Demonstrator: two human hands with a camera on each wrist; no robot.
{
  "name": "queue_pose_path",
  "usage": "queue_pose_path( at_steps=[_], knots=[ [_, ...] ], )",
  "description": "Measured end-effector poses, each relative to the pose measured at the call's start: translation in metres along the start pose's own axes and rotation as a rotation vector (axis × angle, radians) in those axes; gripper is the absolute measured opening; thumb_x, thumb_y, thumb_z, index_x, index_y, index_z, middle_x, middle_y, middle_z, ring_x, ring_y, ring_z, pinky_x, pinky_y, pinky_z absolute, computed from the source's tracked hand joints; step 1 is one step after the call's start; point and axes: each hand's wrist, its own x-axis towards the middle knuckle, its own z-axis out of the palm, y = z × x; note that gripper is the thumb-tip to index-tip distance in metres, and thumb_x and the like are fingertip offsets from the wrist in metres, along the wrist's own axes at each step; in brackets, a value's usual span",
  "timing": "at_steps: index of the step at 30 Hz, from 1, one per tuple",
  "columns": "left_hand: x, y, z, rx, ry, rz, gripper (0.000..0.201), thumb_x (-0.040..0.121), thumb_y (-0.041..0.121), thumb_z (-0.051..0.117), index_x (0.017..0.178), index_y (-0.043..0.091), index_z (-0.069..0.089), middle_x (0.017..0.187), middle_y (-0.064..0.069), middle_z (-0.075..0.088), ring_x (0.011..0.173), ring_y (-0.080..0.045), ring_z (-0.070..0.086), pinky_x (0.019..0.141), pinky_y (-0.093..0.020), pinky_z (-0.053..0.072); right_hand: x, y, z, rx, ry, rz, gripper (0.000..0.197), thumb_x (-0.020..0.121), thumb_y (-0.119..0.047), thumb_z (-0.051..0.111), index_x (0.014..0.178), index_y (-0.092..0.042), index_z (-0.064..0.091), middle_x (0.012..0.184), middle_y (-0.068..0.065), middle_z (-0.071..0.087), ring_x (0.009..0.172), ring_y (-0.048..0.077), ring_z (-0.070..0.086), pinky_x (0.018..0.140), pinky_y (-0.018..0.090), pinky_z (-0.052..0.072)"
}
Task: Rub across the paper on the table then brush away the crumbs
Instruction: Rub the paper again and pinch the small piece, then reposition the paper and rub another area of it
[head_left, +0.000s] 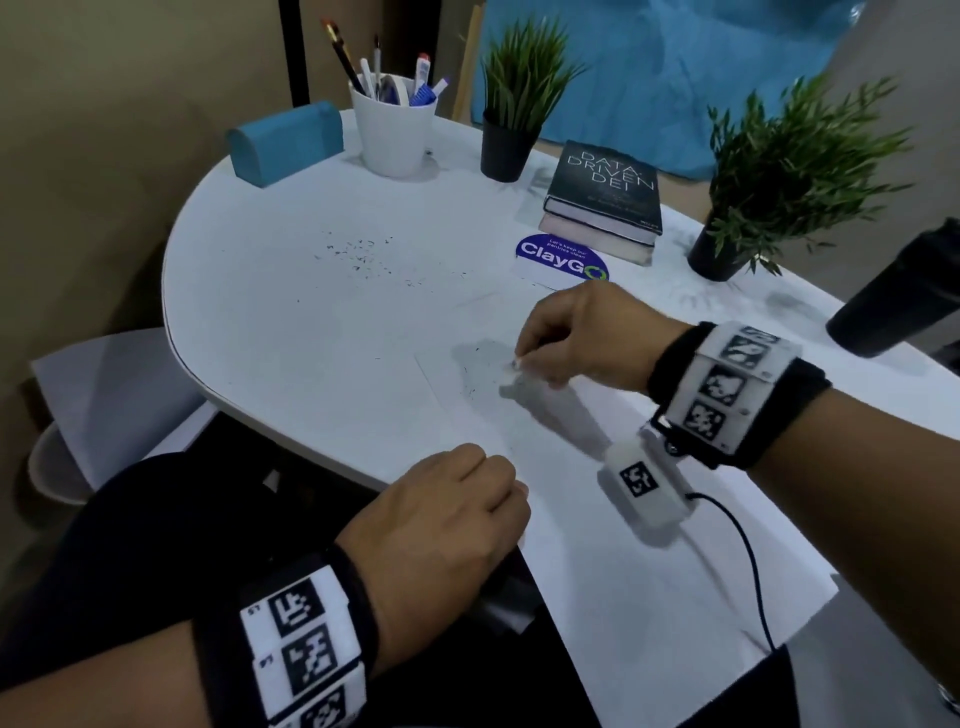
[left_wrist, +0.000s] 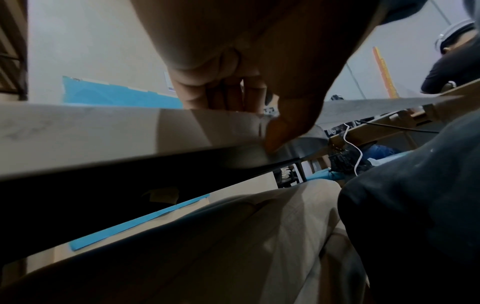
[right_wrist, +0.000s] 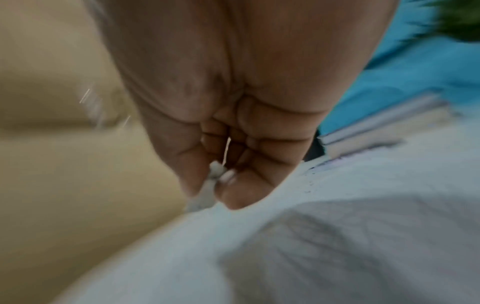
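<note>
White table (head_left: 291, 312), paper (head_left: 613, 545), eraser (head_left: 515, 365) pinched between right-hand fingers (head_left: 540, 332)

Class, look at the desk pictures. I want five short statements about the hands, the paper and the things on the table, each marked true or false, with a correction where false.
1. The right hand pinches a small white eraser against the paper. True.
2. The left hand holds a pencil. False: it rests at the paper's near edge, steadying it, with no pencil.
3. Dark crumbs lie scattered on the table beyond the paper. True.
4. The white cup is empty. False: it holds pens and pencils.
5. The books lie open. False: they are closed and stacked.
</note>
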Motion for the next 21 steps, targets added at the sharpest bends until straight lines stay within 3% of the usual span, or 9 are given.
queue_pose_path(
  at_steps=[2,4,6,9,11,13,15,18,21],
  knots=[
    [0.000,-0.001,-0.001,-0.046,-0.017,-0.031,0.027,0.087,0.014,0.043,0.087,0.012,0.070,0.081,-0.001,0.055,0.072,-0.022,0.049,0.060,-0.039,0.045,-0.011,0.011,-0.014,0.561,0.098,0.091,0.011,0.082,0.000,0.072,0.091,-0.006,0.070,0.074,0.011,0.065,0.059,0.017,0.062,0.060,0.026,0.056],
    [-0.001,-0.004,-0.004,-0.079,-0.010,-0.054,0.023,0.085,0.021,0.048,0.083,0.015,0.069,0.081,0.001,0.057,0.072,-0.022,0.051,0.059,-0.039,0.044,-0.022,0.025,-0.027,0.946,0.164,0.176,0.014,0.088,-0.003,0.062,0.101,-0.006,0.067,0.078,0.008,0.063,0.061,0.015,0.061,0.059,0.024,0.056],
    [-0.001,-0.006,-0.009,-0.073,-0.012,-0.056,0.024,0.088,0.024,0.047,0.080,0.018,0.069,0.080,0.003,0.057,0.070,-0.021,0.051,0.056,-0.039,0.042,-0.033,0.038,-0.039,1.216,0.210,0.289,0.016,0.091,-0.007,0.051,0.099,-0.008,0.065,0.082,0.007,0.060,0.063,0.013,0.061,0.057,0.022,0.056],
    [-0.003,-0.010,-0.019,-0.105,0.006,-0.091,0.023,0.088,0.023,0.048,0.079,0.017,0.069,0.082,0.003,0.058,0.064,-0.019,0.050,0.052,-0.037,0.041,-0.052,0.047,-0.052,1.381,0.205,0.408,0.012,0.074,-0.022,0.062,0.079,-0.011,0.064,0.079,0.006,0.056,0.067,0.015,0.060,0.056,0.021,0.056],
    [-0.005,-0.013,-0.024,-0.154,0.026,-0.154,0.025,0.090,0.022,0.047,0.082,0.014,0.069,0.085,0.002,0.060,0.060,-0.017,0.052,0.048,-0.035,0.044,-0.064,0.048,-0.058,1.269,0.202,0.440,0.021,0.067,-0.031,0.069,0.067,-0.014,0.058,0.071,0.006,0.053,0.058,0.014,0.052,0.048,0.019,0.050],
    [-0.007,-0.019,-0.028,-0.199,0.042,-0.201,0.028,0.093,0.022,0.044,0.086,0.012,0.070,0.090,0.002,0.062,0.062,-0.017,0.058,0.048,-0.034,0.049,-0.072,0.052,-0.061,0.988,0.245,0.481,0.024,0.078,-0.027,0.066,0.059,-0.015,0.055,0.064,0.004,0.046,0.050,0.013,0.038,0.039,0.019,0.036],
    [-0.010,-0.025,-0.029,-0.253,0.078,-0.227,0.030,0.094,0.021,0.044,0.088,0.009,0.071,0.093,0.001,0.065,0.065,-0.017,0.063,0.050,-0.031,0.052,-0.078,0.061,-0.058,0.618,0.259,0.543,0.028,0.086,-0.023,0.066,0.061,-0.013,0.059,0.061,0.003,0.041,0.048,0.014,0.030,0.043,0.022,0.027],
    [-0.014,-0.032,-0.030,-0.283,0.168,-0.250,0.027,0.093,0.019,0.049,0.092,0.008,0.074,0.097,0.000,0.068,0.071,-0.015,0.068,0.056,-0.029,0.057,-0.087,0.072,-0.047,0.250,0.161,0.668,0.043,0.084,-0.043,0.070,0.078,-0.001,0.066,0.059,0.005,0.041,0.050,0.018,0.029,0.047,0.024,0.025],
    [-0.016,-0.039,-0.030,-0.280,0.242,-0.295,0.026,0.093,0.020,0.052,0.097,0.008,0.075,0.102,0.000,0.069,0.081,-0.011,0.068,0.070,-0.025,0.057,-0.095,0.069,-0.036,0.211,0.048,0.735,0.065,0.076,-0.065,0.064,0.068,0.000,0.063,0.054,0.005,0.036,0.047,0.017,0.023,0.048,0.024,0.018]
  ],
)
